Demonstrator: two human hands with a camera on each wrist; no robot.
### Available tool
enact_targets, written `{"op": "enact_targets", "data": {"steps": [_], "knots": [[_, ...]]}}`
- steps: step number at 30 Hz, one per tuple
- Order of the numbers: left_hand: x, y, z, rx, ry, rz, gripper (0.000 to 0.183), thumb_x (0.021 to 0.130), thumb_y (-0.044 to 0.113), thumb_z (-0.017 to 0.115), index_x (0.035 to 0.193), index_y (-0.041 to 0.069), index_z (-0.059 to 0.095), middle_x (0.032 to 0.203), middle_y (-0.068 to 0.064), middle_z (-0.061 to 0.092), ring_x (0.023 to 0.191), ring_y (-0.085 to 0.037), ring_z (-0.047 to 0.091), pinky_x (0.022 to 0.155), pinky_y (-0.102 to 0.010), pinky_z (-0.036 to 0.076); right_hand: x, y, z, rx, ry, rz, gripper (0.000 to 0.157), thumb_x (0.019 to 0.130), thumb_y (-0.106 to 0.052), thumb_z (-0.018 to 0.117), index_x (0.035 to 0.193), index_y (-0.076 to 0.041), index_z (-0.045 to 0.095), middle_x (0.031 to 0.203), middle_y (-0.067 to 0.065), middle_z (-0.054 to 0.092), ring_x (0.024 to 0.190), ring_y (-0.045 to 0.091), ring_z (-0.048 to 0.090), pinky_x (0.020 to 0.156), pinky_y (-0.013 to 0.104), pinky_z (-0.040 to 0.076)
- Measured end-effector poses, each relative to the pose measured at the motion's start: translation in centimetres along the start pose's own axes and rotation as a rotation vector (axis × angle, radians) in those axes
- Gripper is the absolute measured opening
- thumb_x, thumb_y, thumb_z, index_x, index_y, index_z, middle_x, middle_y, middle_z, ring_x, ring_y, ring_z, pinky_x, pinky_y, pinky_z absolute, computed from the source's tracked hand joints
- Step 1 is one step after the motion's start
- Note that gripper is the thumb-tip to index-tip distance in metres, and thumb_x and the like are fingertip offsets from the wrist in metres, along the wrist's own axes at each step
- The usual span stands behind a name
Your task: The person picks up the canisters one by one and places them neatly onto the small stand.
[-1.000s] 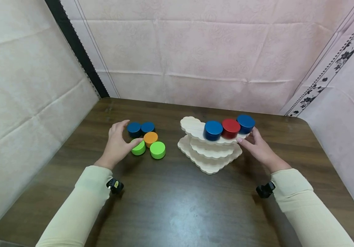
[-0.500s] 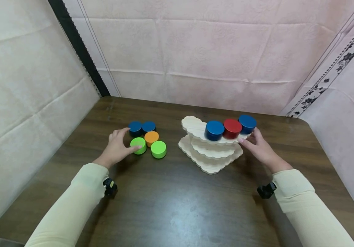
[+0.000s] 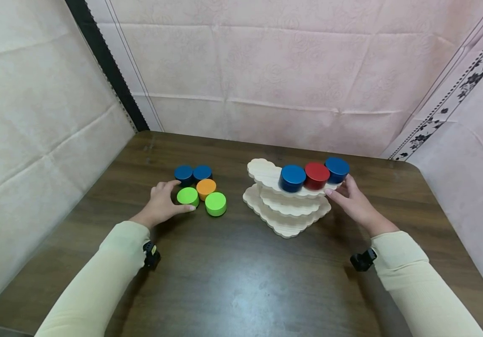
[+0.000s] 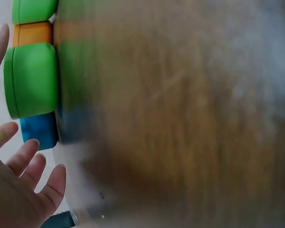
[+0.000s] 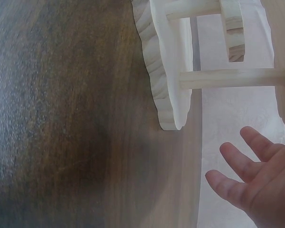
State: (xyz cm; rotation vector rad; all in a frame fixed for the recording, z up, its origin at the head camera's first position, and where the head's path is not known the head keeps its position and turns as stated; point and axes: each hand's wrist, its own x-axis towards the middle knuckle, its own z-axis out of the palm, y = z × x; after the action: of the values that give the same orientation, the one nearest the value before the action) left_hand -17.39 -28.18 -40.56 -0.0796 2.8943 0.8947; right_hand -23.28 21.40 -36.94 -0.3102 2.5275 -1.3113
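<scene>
Left green cylinder (image 3: pixel 188 197) is sitting on the dark wood table (image 3: pixel 241 281), near-left in the loose cluster. What's the L hand (image 3: pixel 160 204) doing?

Straddling it, thumb along the near side, index toward the far side. Fingers are spreading, not pinching AFAICT; can't tell re: contact.

Main risk?

Tight spacing, prob. Orange cylinder (image 3: pixel 206 188) is sitting just beside it, far-right, and the far-left blue cylinder (image 3: pixel 184 173) is standing just beyond. If the index is swinging wide, it could be bumping that blue one.

And R hand (image 3: pixel 357 206)?

Pinching the right corner of the tiered wooden stand (image 3: pixel 285 227) w/ thumb + index; other fingers are spreading loose. Right-end blue cylinder (image 3: pixel 337 168) is standing by that index, so a slip could be nudging it off. Red cylinder (image 3: pixel 317 175) is also loading the right half, so a bumped stand might be tipping right.
</scene>
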Motion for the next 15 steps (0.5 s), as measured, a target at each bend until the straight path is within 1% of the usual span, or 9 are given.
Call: {"op": "enact_targets", "data": {"steps": [5, 11, 15], "knots": [[0.15, -0.03, 0.34, 0.019, -0.004, -0.001, 0.102, 0.077, 0.056, 0.073, 0.149, 0.001, 0.027, 0.145, -0.03, 0.026, 0.124, -0.045, 0.023, 0.1, -0.059, 0.033, 0.02, 0.02, 0.04, 0.002, -0.004, 0.0, 0.089, 0.097, -0.047, 0.05, 0.154, -0.015, -0.011, 0.156, 0.027, 0.01, 0.139, 0.051, 0.019, 0.101, 0.072, 0.025], [0.25, -0.14, 0.54, 0.009, -0.008, 0.003, 0.095, 0.08, 0.053, 0.073, 0.148, 0.002, 0.03, 0.144, -0.028, 0.028, 0.122, -0.043, 0.023, 0.1, -0.057, 0.032, 0.04, 0.08, 0.06, 0.001, 0.0, -0.007, 0.089, 0.097, -0.047, 0.05, 0.154, -0.015, -0.01, 0.156, 0.028, 0.011, 0.139, 0.051, 0.02, 0.101, 0.071, 0.025], [0.32, -0.19, 0.62, 0.003, -0.01, 0.005, 0.093, 0.079, 0.051, 0.074, 0.146, 0.002, 0.033, 0.143, -0.027, 0.03, 0.121, -0.042, 0.024, 0.099, -0.057, 0.032, 0.02, 0.05, 0.03, 0.003, 0.0, -0.01, 0.088, 0.097, -0.046, 0.05, 0.154, -0.015, -0.01, 0.156, 0.027, 0.01, 0.139, 0.051, 0.02, 0.101, 0.071, 0.025]]}}
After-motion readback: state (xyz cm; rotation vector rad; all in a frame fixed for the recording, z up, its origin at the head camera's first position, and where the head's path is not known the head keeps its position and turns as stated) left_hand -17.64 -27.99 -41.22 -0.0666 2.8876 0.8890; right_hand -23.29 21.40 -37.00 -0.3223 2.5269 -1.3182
